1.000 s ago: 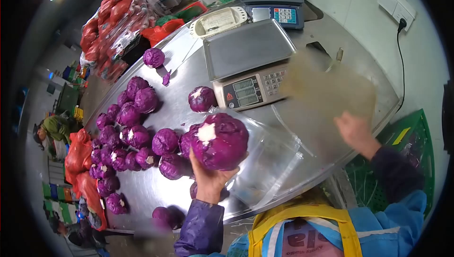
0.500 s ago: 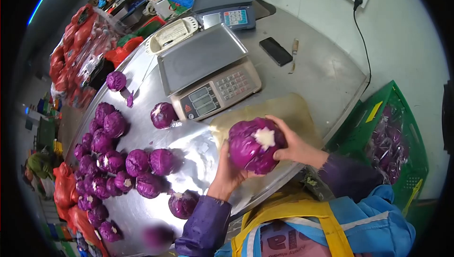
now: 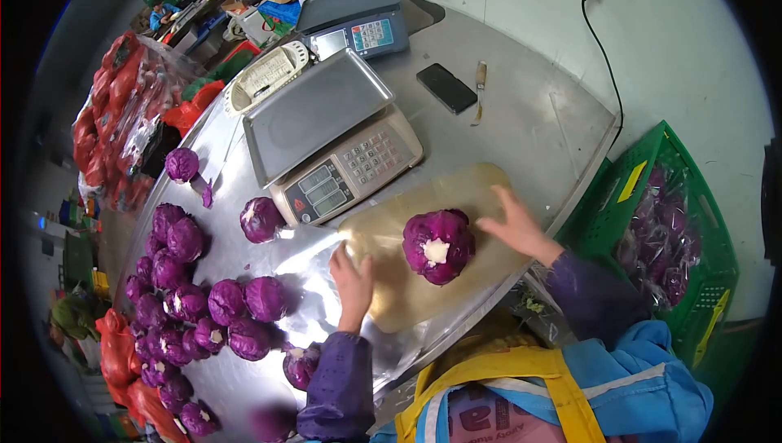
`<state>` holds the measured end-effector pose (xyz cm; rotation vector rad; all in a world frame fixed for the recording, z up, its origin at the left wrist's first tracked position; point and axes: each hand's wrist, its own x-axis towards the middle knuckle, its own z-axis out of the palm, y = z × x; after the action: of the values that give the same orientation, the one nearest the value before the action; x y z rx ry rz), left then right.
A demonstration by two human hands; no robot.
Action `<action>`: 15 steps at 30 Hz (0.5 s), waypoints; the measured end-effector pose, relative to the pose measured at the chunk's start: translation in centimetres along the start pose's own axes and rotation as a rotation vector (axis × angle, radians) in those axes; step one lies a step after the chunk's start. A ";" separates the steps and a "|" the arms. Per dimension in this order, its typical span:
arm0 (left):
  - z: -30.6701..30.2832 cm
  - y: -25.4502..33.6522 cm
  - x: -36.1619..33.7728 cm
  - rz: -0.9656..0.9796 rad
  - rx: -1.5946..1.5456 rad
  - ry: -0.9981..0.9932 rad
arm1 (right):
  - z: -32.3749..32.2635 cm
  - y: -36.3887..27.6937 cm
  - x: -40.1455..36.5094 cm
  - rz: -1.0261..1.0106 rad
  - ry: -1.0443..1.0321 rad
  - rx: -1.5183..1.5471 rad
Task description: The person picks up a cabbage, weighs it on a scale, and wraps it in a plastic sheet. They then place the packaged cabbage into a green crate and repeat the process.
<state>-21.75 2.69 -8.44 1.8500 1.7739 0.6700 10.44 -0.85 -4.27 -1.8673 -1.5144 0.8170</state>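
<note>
Lower centre of the frame, a purple cabbage (image 3: 438,246) sits on a tan sheet (image 3: 395,300) on the steel desk (image 3: 529,125); left hand (image 3: 352,280) and right hand (image 3: 517,227) lie flat and spread on the sheet's edges, gripping nothing.

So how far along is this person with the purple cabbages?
Done: wrapped cabbages fill part of the green crate, and one cabbage sits stem-up on the tan sheet. In hand: the left hand and right hand lie open on the sheet's opposite edges, neither holding the cabbage. Left: a large pile of bare cabbages waits on the steel table.
</note>
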 end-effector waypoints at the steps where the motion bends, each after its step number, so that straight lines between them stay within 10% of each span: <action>1: -0.2 -1.9 -0.3 -0.120 -0.041 -0.011 | -0.6 1.5 0.0 0.000 0.000 0.003; 2: -0.7 -2.6 -0.6 -0.336 -0.248 -0.143 | -1.2 2.9 -0.1 0.126 0.029 -0.201; 7: 0.2 -4.9 -1.3 -0.242 -0.227 -0.069 | -1.9 5.7 0.9 0.404 -0.051 -0.423; 15: -3.2 -1.8 0.5 -0.615 -0.825 -0.425 | -2.3 5.2 1.2 0.404 -0.194 1.088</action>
<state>-25.18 3.27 -7.14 0.7639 1.3586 0.5726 15.61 -0.77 -6.97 -1.2406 -0.5075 1.6195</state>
